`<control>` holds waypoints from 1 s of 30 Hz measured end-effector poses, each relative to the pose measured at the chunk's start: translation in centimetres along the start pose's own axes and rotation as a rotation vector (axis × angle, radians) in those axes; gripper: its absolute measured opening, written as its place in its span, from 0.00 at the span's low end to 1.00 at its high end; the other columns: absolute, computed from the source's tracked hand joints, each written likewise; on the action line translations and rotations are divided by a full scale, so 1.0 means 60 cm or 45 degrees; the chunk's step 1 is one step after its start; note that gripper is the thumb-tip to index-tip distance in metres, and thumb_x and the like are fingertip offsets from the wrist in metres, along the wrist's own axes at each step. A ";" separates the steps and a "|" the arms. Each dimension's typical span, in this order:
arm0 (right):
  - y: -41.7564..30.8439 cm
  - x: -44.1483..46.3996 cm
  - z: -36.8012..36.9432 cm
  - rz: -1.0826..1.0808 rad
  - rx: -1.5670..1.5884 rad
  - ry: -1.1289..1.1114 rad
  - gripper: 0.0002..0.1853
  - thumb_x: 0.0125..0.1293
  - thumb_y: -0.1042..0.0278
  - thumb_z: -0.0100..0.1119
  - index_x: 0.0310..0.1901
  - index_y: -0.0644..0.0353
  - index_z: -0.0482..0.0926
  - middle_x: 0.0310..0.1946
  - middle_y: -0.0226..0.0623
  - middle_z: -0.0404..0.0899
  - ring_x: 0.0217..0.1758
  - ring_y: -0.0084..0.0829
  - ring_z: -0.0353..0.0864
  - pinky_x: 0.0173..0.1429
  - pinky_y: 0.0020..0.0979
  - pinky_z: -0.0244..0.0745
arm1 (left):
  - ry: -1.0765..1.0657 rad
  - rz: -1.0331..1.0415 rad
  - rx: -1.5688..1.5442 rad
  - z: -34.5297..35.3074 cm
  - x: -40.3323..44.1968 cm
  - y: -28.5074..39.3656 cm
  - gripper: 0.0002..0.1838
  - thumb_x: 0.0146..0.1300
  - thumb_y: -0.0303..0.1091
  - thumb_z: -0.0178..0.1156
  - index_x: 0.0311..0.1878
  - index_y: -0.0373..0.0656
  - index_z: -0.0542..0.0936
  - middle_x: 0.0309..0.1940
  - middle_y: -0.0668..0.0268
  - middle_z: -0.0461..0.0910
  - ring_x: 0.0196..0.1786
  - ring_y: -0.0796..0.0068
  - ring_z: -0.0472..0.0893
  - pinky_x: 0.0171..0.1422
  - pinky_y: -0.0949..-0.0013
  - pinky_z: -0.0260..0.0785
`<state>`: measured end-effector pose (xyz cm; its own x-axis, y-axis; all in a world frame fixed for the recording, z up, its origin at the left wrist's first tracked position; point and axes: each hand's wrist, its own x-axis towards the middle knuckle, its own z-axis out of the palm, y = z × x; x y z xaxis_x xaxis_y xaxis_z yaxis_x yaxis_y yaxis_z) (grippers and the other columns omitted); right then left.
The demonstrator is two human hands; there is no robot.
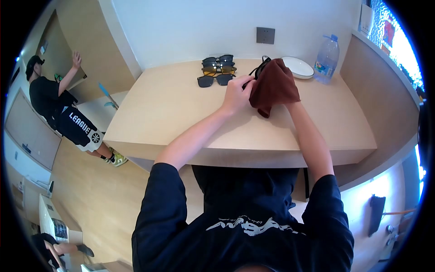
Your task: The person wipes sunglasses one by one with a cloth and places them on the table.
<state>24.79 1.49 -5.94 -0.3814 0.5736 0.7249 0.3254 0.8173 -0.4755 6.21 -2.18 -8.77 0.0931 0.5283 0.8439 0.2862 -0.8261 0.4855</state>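
Brown cloth (275,86) hides the right hand, so I can't tell about its fingers; the left hand (236,94) pinches black glasses (259,70).

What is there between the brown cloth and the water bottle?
In the head view, a white plate lies between the brown cloth and the water bottle.

The brown cloth (275,86) hides the right hand from us, and it covers part of the black glasses (259,70) and part of the white plate (302,68). We find the print on the bottle label (323,69) too small to read. At lower left, the dark rim cuts off a person (44,250).
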 end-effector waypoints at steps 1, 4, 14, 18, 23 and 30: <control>0.001 -0.001 0.000 0.017 0.195 0.016 0.11 0.63 0.70 0.56 0.45 0.60 0.72 0.41 0.30 0.76 0.47 0.28 0.75 0.55 0.24 0.71 | 0.014 -0.061 -0.033 0.002 0.000 -0.004 0.10 0.62 0.28 0.59 0.40 0.31 0.82 0.34 0.50 0.83 0.36 0.54 0.83 0.43 0.64 0.73; -0.037 -0.008 0.009 0.065 0.596 0.024 0.10 0.65 0.71 0.55 0.47 0.60 0.71 0.41 0.30 0.75 0.47 0.25 0.75 0.56 0.23 0.71 | 0.049 -0.126 -0.135 0.008 -0.003 -0.029 0.11 0.64 0.30 0.59 0.41 0.30 0.82 0.35 0.51 0.84 0.37 0.59 0.84 0.44 0.66 0.73; -0.159 0.003 0.015 -0.029 -1.181 -0.275 0.09 0.43 0.62 0.64 0.24 0.58 0.78 0.31 0.38 0.81 0.40 0.35 0.79 0.43 0.27 0.75 | 0.066 -0.189 -0.272 0.006 0.004 -0.042 0.10 0.67 0.28 0.59 0.44 0.29 0.81 0.35 0.63 0.83 0.39 0.77 0.79 0.45 0.75 0.71; -0.191 0.012 0.012 0.116 -1.434 -0.436 0.11 0.41 0.59 0.64 0.25 0.56 0.79 0.30 0.36 0.82 0.41 0.37 0.79 0.43 0.30 0.75 | 0.075 -0.143 -0.199 0.006 0.004 -0.043 0.11 0.65 0.27 0.61 0.45 0.28 0.81 0.38 0.61 0.81 0.41 0.75 0.79 0.46 0.73 0.72; -0.056 0.004 0.033 -0.172 -1.455 -0.006 0.15 0.38 0.59 0.67 0.29 0.57 0.80 0.33 0.39 0.82 0.41 0.39 0.78 0.44 0.34 0.75 | 0.041 -0.108 -0.238 0.000 0.014 -0.055 0.11 0.66 0.28 0.60 0.46 0.28 0.81 0.40 0.62 0.81 0.43 0.76 0.79 0.46 0.74 0.71; -0.193 0.000 0.040 0.188 -0.629 -0.105 0.22 0.37 0.63 0.73 0.37 0.56 0.78 0.37 0.40 0.80 0.45 0.39 0.80 0.50 0.35 0.74 | -0.038 -0.610 -0.996 -0.023 0.027 -0.052 0.11 0.71 0.33 0.56 0.47 0.38 0.82 0.41 0.68 0.82 0.45 0.78 0.80 0.51 0.73 0.71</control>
<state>18.95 -7.84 -1.59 -0.3612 0.6994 0.6168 0.7426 0.6158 -0.2634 4.14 0.97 -8.62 0.1587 0.8446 0.5114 -0.4254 -0.4089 0.8074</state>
